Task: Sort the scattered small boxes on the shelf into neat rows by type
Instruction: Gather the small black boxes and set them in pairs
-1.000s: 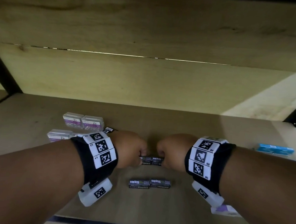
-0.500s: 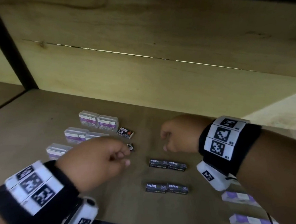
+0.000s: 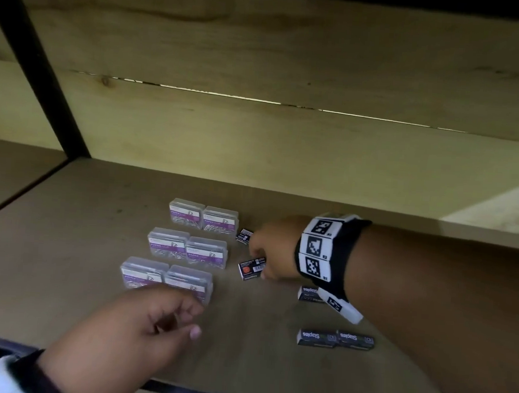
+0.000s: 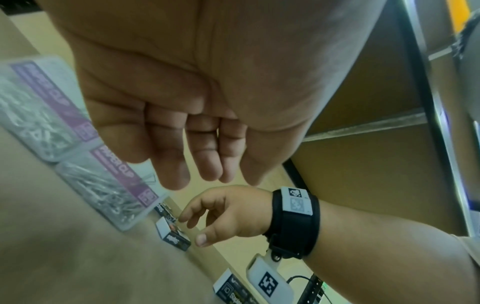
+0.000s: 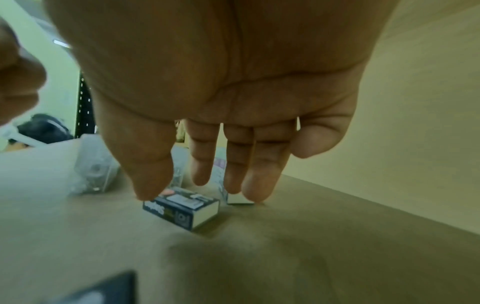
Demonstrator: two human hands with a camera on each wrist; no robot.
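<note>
I see a matt, smooth wood-look shelf [image 3: 64, 244] under pale grained wooden boards [image 3: 261, 58] across the upper frame. At centre left, the paper-clip cases [image 3: 169, 245] look like clear, slightly glossy plastic. The staple boxes [image 3: 334, 339] at lower right look like printed card. A black cloth wristband [image 3: 344, 257] carries white plastic tags.

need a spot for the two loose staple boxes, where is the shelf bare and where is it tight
Bare shelf lies left of the paper clip boxes, behind them toward the back wall, and between the left hand and the front staples pair. It is tight by the right hand, around the two small staple boxes.
</note>
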